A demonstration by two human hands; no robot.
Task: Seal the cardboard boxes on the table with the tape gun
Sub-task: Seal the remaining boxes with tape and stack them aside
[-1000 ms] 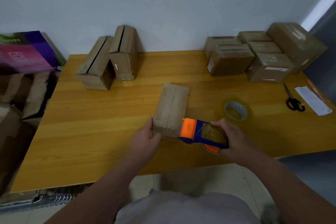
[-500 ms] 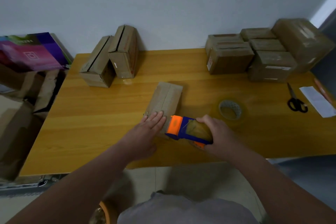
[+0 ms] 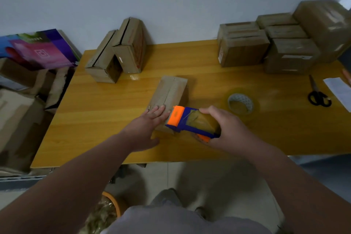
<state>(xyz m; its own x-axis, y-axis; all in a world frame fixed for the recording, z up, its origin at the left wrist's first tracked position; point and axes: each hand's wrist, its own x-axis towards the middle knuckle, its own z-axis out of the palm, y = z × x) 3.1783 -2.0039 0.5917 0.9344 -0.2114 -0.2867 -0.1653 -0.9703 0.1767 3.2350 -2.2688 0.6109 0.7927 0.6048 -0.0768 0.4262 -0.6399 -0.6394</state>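
Note:
A small cardboard box (image 3: 171, 91) lies in the middle of the yellow wooden table (image 3: 91, 112), its two top flaps meeting in a seam. My left hand (image 3: 147, 126) lies flat on the box's near end, fingers stretched out and pressing down. My right hand (image 3: 226, 129) grips a blue and orange tape gun (image 3: 187, 120) loaded with brown tape. The gun's orange head touches the near right end of the box, beside my left fingertips.
Two cardboard boxes (image 3: 117, 51) lean at the back left. Several cardboard boxes (image 3: 277, 42) are stacked at the back right. A spare tape roll (image 3: 240, 102) lies right of the box. Black scissors (image 3: 318, 95) and a white paper (image 3: 340, 91) lie far right. More cartons (image 3: 22, 100) stand off the table's left edge.
My left hand went from gripping the box's near corner to lying flat on its top. The tape gun has moved closer, against the box's near end.

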